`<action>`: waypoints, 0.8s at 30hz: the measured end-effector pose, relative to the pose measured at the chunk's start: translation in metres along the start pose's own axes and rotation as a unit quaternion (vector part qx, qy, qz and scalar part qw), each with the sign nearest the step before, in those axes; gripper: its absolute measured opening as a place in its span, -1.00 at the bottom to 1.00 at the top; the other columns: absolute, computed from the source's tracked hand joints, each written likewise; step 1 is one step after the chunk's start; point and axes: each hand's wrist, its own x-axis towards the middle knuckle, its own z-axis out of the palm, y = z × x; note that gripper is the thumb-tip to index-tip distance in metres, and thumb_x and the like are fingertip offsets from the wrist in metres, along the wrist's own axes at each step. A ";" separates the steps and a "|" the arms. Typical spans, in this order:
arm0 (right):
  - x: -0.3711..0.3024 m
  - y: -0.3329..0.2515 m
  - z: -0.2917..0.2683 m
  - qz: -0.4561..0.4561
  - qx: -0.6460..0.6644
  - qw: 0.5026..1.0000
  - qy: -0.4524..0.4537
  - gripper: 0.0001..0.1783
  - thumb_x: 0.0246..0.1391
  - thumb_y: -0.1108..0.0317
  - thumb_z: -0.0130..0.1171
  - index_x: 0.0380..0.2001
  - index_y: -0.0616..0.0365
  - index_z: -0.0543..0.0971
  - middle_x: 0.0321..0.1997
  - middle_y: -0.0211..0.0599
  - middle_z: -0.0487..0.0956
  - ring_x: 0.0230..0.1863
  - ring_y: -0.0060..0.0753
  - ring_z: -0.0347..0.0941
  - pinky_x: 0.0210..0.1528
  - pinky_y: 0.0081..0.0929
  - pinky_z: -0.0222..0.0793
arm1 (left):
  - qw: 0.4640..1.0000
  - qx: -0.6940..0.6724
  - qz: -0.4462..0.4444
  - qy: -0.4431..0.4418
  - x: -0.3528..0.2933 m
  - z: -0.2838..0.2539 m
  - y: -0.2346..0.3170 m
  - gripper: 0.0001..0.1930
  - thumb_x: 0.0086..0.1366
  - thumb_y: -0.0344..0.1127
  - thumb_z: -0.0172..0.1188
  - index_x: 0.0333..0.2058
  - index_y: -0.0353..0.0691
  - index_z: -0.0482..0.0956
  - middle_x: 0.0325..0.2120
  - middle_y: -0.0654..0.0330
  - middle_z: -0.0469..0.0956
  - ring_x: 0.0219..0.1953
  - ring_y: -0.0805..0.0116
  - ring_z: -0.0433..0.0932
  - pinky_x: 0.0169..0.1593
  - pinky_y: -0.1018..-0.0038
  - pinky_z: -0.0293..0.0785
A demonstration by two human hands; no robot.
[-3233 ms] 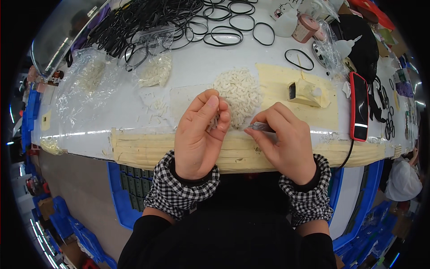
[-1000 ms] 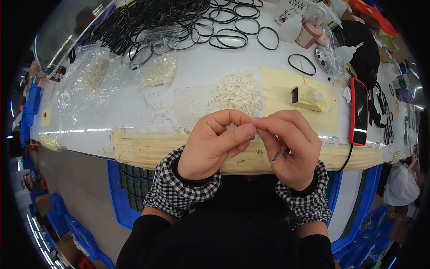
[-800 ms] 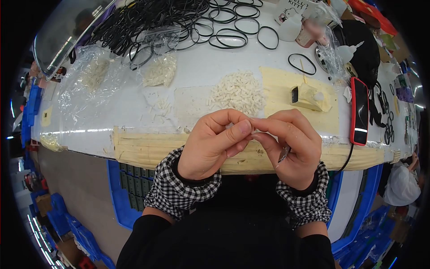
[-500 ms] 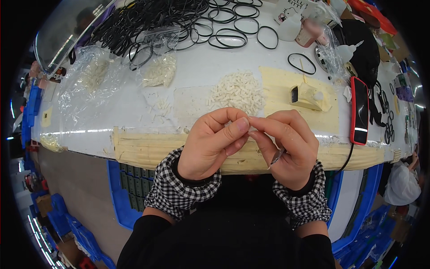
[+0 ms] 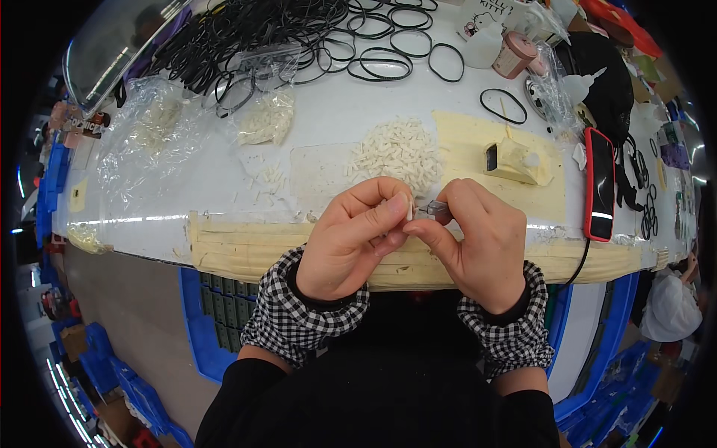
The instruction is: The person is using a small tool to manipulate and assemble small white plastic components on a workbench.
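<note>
Checked cuffs at the lower edge, both forearms coming up to meet at the near edge of the bench (image 5: 224,194). Left hand (image 5: 347,246) curled, thumb and forefinger pinched together on a small white piece (image 5: 409,211) held just above the tape-covered bench edge. Right hand (image 5: 478,243) facing it, fingers closed around a small metal tool (image 5: 435,212) whose tip meets the white piece; knuckles of the two hands nearly touching. Strips of beige masking tape (image 5: 246,250) run along the bench front beneath both hands. Just beyond the fingertips, a loose heap of small white parts (image 5: 396,149) on the white bench top, with a few strays scattered to its left. Right of the heap, a beige taped patch carrying a small cream block (image 5: 515,160) with a dark face. Further right, a red-cased phone (image 5: 600,183) lying flat, a dark cable leading off its near end over the bench edge. Left side: crumpled clear plastic bags (image 5: 149,142), one holding more white parts. Far across the bench, a big tangle of black rubber rings (image 5: 246,37), several single rings lying apart near the middle. Far right corner: a pink cup (image 5: 515,54) and a white bottle (image 5: 482,41). Blue crates (image 5: 202,336) under the bench.
</note>
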 end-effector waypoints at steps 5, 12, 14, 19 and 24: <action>0.002 0.000 0.000 0.003 -0.011 1.000 -0.011 -0.62 -0.04 0.02 0.25 -0.56 0.08 0.40 -0.67 -0.41 0.35 -0.66 -0.35 0.37 -0.65 -0.46 0.23 | 1.000 -0.004 0.001 -0.005 0.000 -0.001 -0.001 -0.85 0.34 -0.27 0.07 -0.30 -0.24 0.45 -0.48 0.39 0.36 -0.43 0.64 0.26 -0.33 0.73 0.19; 0.001 -0.003 -0.003 0.015 0.005 1.000 -0.021 -0.58 -0.06 0.10 0.29 -0.60 0.20 0.36 -0.68 -0.26 0.29 -0.67 -0.22 0.26 -0.63 -0.41 0.14 | 1.000 -0.001 0.004 -0.013 0.000 -0.001 0.000 -0.85 0.34 -0.28 0.07 -0.29 -0.24 0.44 -0.46 0.39 0.36 -0.42 0.64 0.26 -0.32 0.73 0.20; 0.001 -0.003 -0.003 0.016 0.001 1.000 -0.021 -0.58 -0.06 0.10 0.29 -0.60 0.20 0.36 -0.68 -0.26 0.27 -0.67 -0.21 0.25 -0.63 -0.39 0.13 | 1.000 0.001 0.007 -0.010 0.000 -0.001 -0.001 -0.86 0.34 -0.28 0.07 -0.29 -0.24 0.44 -0.46 0.39 0.36 -0.42 0.64 0.25 -0.32 0.73 0.20; 0.001 -0.002 -0.004 -0.005 -0.028 0.999 -0.019 -0.62 -0.06 0.02 0.26 -0.61 0.06 0.40 -0.71 -0.41 0.30 -0.70 -0.33 0.32 -0.68 -0.43 0.19 | 1.000 -0.002 0.006 -0.017 0.000 -0.001 -0.001 -0.86 0.33 -0.28 0.07 -0.30 -0.24 0.44 -0.47 0.39 0.36 -0.43 0.64 0.25 -0.32 0.73 0.20; 0.001 -0.001 -0.004 0.001 0.003 1.000 -0.025 -0.61 -0.06 0.02 0.27 -0.62 0.07 0.40 -0.70 -0.40 0.33 -0.70 -0.34 0.33 -0.67 -0.45 0.20 | 1.000 0.005 0.011 -0.012 0.000 -0.002 -0.001 -0.85 0.34 -0.28 0.06 -0.31 -0.24 0.44 -0.48 0.39 0.35 -0.43 0.64 0.24 -0.33 0.73 0.20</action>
